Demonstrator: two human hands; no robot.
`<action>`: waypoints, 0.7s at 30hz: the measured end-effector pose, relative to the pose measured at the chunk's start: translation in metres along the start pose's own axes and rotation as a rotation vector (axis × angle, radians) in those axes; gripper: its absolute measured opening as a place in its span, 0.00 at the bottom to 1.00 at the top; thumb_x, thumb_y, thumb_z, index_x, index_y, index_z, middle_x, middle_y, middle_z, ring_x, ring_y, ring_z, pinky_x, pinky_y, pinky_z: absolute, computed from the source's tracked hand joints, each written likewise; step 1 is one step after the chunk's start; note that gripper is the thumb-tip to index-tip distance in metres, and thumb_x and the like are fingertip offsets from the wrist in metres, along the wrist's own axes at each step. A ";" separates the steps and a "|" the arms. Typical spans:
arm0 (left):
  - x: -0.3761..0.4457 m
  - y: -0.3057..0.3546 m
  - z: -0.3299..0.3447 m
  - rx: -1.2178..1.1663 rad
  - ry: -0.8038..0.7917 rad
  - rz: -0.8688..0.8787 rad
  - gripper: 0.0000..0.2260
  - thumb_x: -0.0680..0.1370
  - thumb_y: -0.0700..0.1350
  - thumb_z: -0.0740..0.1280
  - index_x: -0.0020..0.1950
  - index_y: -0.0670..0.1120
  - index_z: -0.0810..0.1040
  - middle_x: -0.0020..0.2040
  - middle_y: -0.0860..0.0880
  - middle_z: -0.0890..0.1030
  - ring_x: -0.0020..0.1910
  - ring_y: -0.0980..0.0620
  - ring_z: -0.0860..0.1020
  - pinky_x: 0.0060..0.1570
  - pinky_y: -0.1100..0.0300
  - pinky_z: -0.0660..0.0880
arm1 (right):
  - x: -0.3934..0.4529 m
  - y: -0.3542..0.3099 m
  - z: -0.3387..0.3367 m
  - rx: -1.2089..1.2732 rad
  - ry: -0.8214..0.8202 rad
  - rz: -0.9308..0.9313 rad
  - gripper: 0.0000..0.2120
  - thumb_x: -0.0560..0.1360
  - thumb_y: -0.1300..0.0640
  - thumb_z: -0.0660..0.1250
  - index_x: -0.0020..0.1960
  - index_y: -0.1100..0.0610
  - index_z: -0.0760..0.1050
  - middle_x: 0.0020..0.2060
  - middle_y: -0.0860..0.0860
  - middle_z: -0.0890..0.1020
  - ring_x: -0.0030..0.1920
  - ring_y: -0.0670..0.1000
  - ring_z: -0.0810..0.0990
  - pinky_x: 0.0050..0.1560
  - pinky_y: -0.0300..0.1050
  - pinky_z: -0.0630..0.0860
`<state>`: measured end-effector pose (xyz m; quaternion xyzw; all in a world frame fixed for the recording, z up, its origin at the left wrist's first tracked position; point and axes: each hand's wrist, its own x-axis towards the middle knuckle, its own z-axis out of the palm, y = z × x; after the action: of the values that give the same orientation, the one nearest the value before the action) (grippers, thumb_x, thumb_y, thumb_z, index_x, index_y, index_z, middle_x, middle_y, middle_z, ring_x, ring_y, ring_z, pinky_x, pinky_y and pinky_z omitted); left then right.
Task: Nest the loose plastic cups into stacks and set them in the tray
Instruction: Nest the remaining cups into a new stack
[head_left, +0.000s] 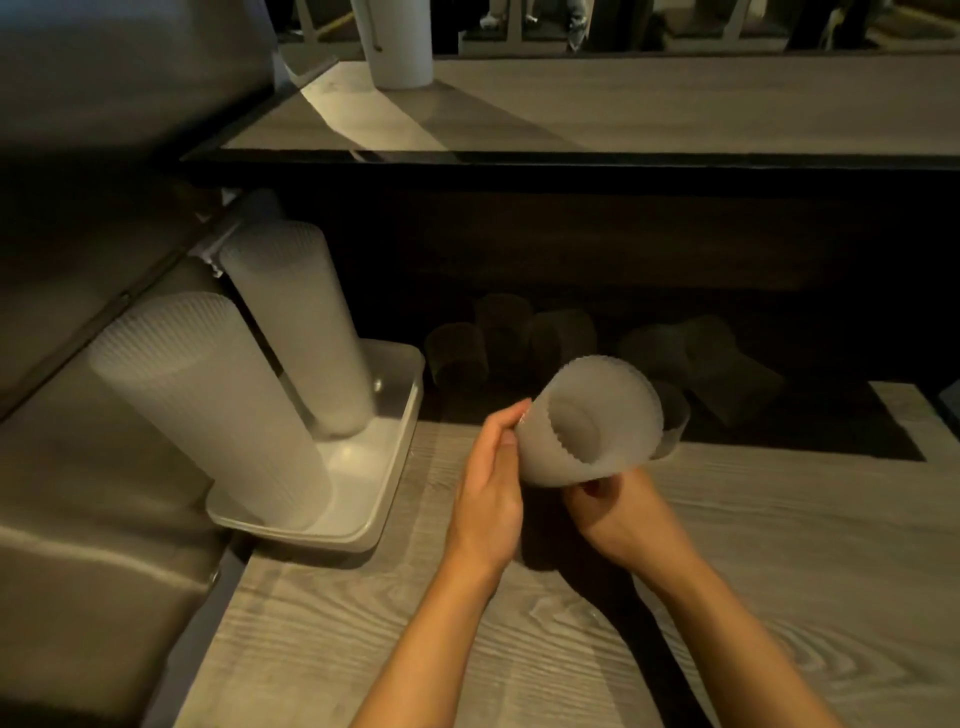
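Observation:
I hold a short stack of nested translucent cups (587, 421) above the wooden counter, its open mouth tilted toward me. My left hand (491, 478) grips its left side near the base. My right hand (618, 512) grips it from below, fingers curled under the rim. A clear plastic tray (387, 462) sits to the left with two tall cup stacks in it, a near stack (208, 405) and a far stack (298, 322). Several loose cups (506, 338) lie and stand in the dark recess behind, with more loose cups (727, 364) to the right.
The wooden counter (519, 623) spreads under my arms. A raised ledge (571, 161) runs across the back with a white tumbler (397, 41) on it. Grey metal surfaces (78, 519) border the left side.

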<state>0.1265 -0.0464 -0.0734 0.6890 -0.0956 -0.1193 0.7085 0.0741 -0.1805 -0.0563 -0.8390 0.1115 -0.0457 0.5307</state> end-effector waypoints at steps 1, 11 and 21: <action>0.004 0.000 -0.002 -0.001 0.019 0.032 0.13 0.86 0.48 0.56 0.66 0.56 0.76 0.62 0.52 0.81 0.64 0.52 0.78 0.66 0.46 0.75 | 0.001 -0.005 0.001 -0.003 0.004 -0.031 0.17 0.80 0.60 0.68 0.58 0.38 0.72 0.51 0.33 0.77 0.54 0.26 0.75 0.50 0.23 0.72; 0.067 0.038 -0.032 0.126 0.201 0.153 0.13 0.84 0.51 0.60 0.68 0.53 0.73 0.64 0.46 0.78 0.64 0.48 0.77 0.66 0.41 0.73 | 0.069 -0.054 0.006 0.003 0.073 -0.263 0.21 0.78 0.59 0.71 0.65 0.44 0.69 0.54 0.36 0.75 0.55 0.27 0.74 0.54 0.23 0.72; 0.096 0.067 -0.037 -0.054 0.207 -0.041 0.44 0.68 0.77 0.51 0.80 0.57 0.63 0.77 0.48 0.69 0.75 0.50 0.66 0.77 0.47 0.61 | 0.115 -0.084 0.012 0.060 -0.075 -0.114 0.29 0.73 0.42 0.69 0.71 0.49 0.72 0.66 0.50 0.78 0.65 0.50 0.77 0.66 0.54 0.76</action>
<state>0.2318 -0.0391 -0.0103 0.6800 -0.0043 -0.0646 0.7303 0.1998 -0.1624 0.0093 -0.8287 0.0423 -0.0479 0.5560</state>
